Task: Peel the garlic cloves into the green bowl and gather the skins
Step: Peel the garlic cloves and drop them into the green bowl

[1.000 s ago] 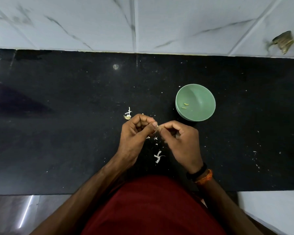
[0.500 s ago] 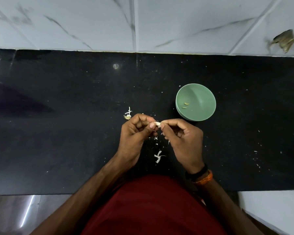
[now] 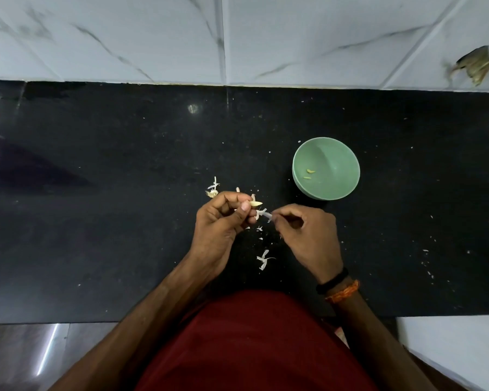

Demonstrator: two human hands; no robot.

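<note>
Change: since half a second ago I see the two hands drawn apart — the right one has pulled a strip of skin off the clove, and a bare yellowish tip now shows.
Left hand: left hand [image 3: 219, 221] has its fingers curled, thumb and forefinger pinching the garlic clove [image 3: 256, 204] just above the counter.
Right hand: right hand [image 3: 308, 235] pinches the white skin strip [image 3: 264, 215] at its fingertips, the other fingers curled in.
Skins: loose skins [image 3: 264, 259] lie on the black counter [image 3: 96, 221] between my wrists; a second small clump [image 3: 213, 190] sits beyond the left knuckles.
Green bowl: green bowl [image 3: 326, 168] stands upright, up and right of the hands — two small peeled bits inside.
Writing: I can read none anywhere.
Wrist: black and orange bands [image 3: 338, 287] on the right wrist.
</note>
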